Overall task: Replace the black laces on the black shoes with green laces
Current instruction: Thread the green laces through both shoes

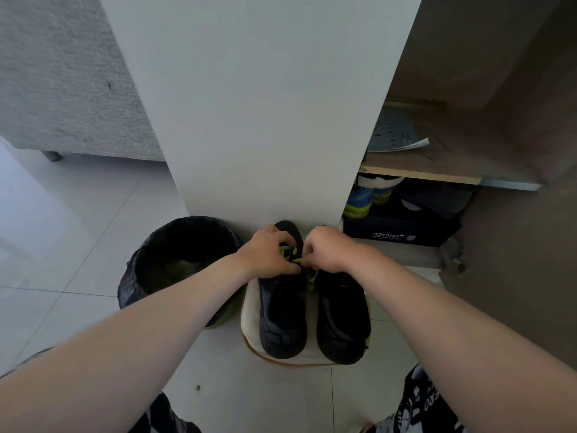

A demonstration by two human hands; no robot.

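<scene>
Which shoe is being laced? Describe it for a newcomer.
Find the white pillar; at its foot a pale mat holds two black fabric shoes. Take the shoe beside the black-bagged bin: only it has bright green lace, pinched by left hand and right hand.

A pale, glossy tiled floor [78, 245] is carrying a mat, a bin and furniture.

A white cloth mat with a tan edge [249, 314] is lying flat on the tiles at the foot of a white upright panel [259, 120], and two black fabric shoes [282, 317] are standing side by side on it, toes toward the panel. A round bin lined with a black plastic bag [175, 254] is standing just beside the mat, on its left. Farther left, the grey leg of a grey fabric sofa [51, 155] is resting on the tiles.
</scene>
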